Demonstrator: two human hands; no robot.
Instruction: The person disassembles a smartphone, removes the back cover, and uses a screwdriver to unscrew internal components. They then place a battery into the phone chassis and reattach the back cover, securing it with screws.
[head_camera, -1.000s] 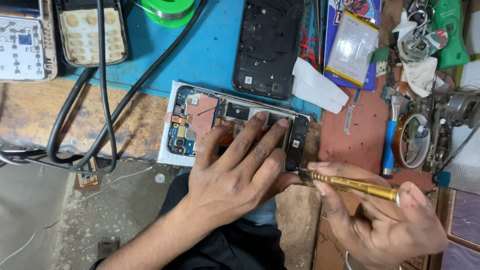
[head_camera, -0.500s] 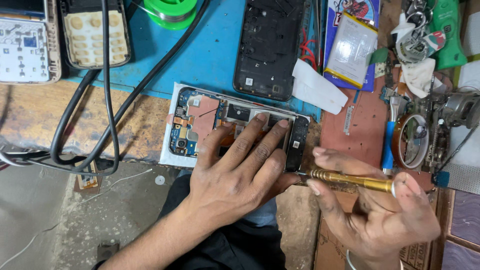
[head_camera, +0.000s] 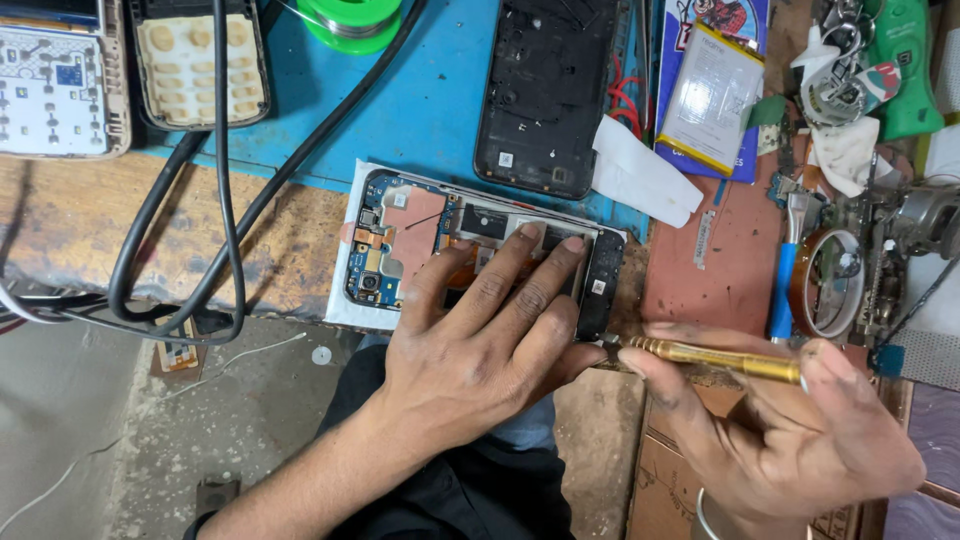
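Far left of the left hand, black cables (head_camera: 215, 200) loop over the worn wooden table (head_camera: 90, 240). Left hand (head_camera: 480, 345): fingers spread, pressed flat on the opened smartphone with bare blue circuit board (head_camera: 385, 240), pinning it at the table's near edge. Beyond its fingertips, a black plastic phone back shell (head_camera: 545, 90) on a blue mat (head_camera: 400, 110). Right hand (head_camera: 790, 440): thumb and fingers pinched round a slim brass-coloured screwdriver (head_camera: 715, 358), its tip touching the phone's lower right corner, just beside the left thumb. Above the right hand, a blue-handled tool (head_camera: 783, 290).
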